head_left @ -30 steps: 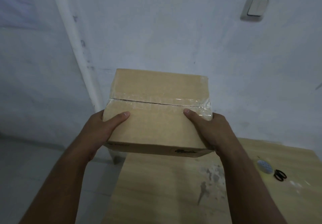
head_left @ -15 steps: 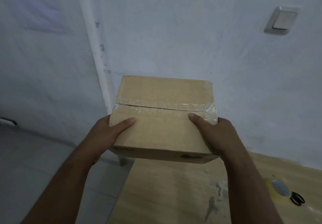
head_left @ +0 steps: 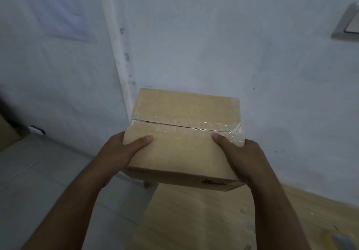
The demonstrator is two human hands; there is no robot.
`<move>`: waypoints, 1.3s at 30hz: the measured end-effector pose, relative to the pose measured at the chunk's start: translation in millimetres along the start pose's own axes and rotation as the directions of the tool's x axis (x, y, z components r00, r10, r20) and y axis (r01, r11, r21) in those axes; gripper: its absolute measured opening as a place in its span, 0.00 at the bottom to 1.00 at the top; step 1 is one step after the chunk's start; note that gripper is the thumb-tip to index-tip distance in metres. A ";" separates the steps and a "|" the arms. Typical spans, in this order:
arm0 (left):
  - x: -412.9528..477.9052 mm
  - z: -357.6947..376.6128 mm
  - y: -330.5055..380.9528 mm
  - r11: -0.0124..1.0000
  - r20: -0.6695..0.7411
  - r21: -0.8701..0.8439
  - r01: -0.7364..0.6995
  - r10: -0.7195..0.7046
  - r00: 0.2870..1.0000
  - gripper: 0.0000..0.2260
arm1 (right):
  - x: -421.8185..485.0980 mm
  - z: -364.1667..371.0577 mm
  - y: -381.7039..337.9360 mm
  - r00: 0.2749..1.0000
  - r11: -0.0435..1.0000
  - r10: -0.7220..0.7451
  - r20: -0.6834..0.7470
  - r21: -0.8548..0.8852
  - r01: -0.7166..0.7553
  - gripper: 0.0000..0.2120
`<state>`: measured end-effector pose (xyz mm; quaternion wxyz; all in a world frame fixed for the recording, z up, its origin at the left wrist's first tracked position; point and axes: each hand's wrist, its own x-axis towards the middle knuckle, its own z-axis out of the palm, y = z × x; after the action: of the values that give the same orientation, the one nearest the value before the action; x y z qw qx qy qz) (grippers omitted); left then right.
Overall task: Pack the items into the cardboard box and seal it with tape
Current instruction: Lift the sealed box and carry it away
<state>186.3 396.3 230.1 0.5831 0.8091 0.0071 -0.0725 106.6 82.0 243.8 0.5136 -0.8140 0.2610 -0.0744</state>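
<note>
A closed cardboard box (head_left: 184, 146) is held up in the air over the left end of the wooden table (head_left: 194, 220). Clear tape (head_left: 194, 127) runs across the seam of its top flaps and wrinkles over the right edge. My left hand (head_left: 118, 152) grips the box's left side, thumb lying on the top. My right hand (head_left: 239, 156) grips the right side, thumb on the top as well. The fingers of both hands are hidden under and behind the box.
A white wall stands close behind the box, with a vertical white conduit (head_left: 118, 55) left of it and a light switch (head_left: 347, 24) at the upper right. Grey floor (head_left: 38, 181) lies to the left. A roll-like object (head_left: 343, 240) shows at the table's bottom right corner.
The view has swung left and the box with both hands has drifted left toward the table's edge. The grip on the box is the same. The roll and black item have nearly left the frame.
</note>
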 end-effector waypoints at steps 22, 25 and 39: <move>202.5 -179.8 -22.6 0.998 0.312 -0.002 -0.057 0.054 0.948 0.16 | 18.3 214.9 -111.1 0.962 0.987 0.163 -0.217 0.036 -0.159 0.26; 223.0 -197.9 -27.7 0.996 0.297 0.033 -0.084 0.070 0.952 0.10 | 14.5 241.5 -124.9 0.957 0.988 0.156 -0.243 0.028 -0.154 0.25; 233.1 -260.8 -45.0 0.999 0.276 -0.013 -0.045 0.047 0.960 0.22 | -2.9 291.5 -163.0 0.961 0.991 0.125 -0.247 -0.024 -0.135 0.21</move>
<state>440.9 640.0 239.1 0.5828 0.7889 -0.0929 -0.1712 274.4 370.6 252.4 0.4645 -0.7900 0.3767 -0.1351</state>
